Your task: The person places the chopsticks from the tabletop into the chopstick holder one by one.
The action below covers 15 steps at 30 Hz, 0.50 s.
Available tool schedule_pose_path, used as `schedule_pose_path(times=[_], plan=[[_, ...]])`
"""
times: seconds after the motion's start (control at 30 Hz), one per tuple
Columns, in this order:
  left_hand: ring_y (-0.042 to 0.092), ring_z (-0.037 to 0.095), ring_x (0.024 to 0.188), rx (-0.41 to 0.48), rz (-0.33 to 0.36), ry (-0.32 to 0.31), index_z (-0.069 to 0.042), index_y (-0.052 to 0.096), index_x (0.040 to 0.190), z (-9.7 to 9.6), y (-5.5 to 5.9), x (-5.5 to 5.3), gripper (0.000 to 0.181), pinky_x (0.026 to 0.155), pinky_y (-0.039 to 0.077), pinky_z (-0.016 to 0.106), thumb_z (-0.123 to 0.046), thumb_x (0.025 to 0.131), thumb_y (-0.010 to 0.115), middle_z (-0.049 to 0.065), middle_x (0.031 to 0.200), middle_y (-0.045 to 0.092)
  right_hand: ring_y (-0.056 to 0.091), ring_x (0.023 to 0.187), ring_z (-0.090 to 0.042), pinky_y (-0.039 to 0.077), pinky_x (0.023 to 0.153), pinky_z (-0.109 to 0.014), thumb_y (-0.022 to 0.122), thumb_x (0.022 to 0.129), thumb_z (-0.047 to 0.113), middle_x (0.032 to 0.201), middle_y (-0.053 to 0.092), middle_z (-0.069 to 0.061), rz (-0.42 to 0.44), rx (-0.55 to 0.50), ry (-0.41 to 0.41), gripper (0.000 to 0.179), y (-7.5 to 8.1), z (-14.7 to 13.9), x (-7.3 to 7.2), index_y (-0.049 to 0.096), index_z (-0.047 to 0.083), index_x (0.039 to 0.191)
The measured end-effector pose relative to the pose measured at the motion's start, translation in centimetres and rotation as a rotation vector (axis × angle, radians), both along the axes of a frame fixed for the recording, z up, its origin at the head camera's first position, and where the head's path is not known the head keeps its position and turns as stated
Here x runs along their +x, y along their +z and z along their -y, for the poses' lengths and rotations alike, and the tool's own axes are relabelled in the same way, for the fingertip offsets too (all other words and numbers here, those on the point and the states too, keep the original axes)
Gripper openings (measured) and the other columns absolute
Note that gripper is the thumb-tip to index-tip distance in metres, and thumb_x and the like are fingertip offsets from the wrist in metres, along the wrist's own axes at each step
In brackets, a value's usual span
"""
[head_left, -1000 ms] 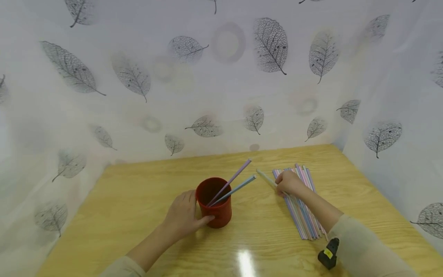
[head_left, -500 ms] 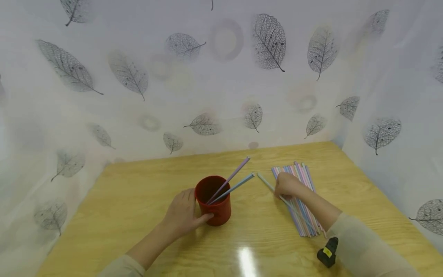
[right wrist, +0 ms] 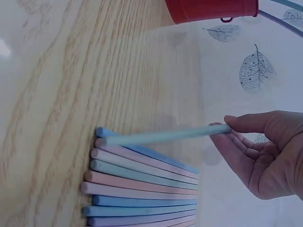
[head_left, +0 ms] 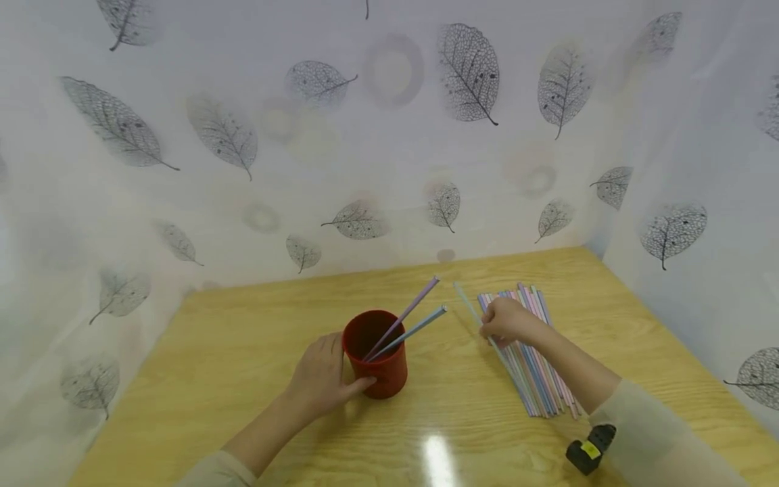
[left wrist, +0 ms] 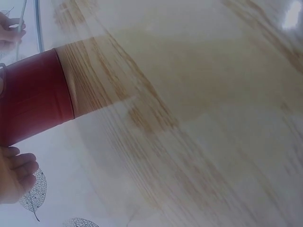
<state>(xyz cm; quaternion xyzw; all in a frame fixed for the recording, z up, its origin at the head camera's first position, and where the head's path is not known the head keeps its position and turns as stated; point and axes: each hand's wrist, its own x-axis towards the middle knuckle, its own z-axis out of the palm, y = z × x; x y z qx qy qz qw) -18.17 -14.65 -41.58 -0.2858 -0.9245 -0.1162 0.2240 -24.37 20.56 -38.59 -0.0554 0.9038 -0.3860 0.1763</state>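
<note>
My left hand (head_left: 321, 376) grips the side of a red cup (head_left: 389, 376), its thumb across the front. A purple stick (head_left: 417, 302) and a blue stick (head_left: 420, 329) lean out of the cup toward the right. My right hand (head_left: 510, 320) pinches a pale green stick (head_left: 467, 302) between thumb and fingers. In the right wrist view that pale green stick (right wrist: 165, 136) is raised at a slant above a row of pastel sticks (right wrist: 142, 201). The right hand partly hides this row in the head view.
The wooden table (head_left: 255, 318) has a white leaf-print curtain (head_left: 389, 155) behind it and at its sides. A black device with a yellow label (head_left: 590, 449) sits at the right sleeve. Light glares off the table's front.
The right hand has lifted the pale green stick off the row, and its far end now stands higher. The black device has shifted right with the sleeve. The left hand and cup stay put.
</note>
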Motion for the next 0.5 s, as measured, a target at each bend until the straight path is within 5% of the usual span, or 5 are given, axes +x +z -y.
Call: schedule_pose_path(times=[0.5], plan=[[0.06,0.029,0.104,0.003,0.028,0.01,0.004,0.053,0.121,0.1,0.3,0.3,0.08,0.087,0.052,0.043,-0.063,0.078,0.064,0.014,0.112,0.062,0.069,0.082,-0.022,0.058,0.075,-0.034,0.063,0.088,0.006,0.096,0.068,-0.017,0.025,-0.401,-0.158,0.03,2.3,0.6,0.7,0.051,-0.012,0.108]])
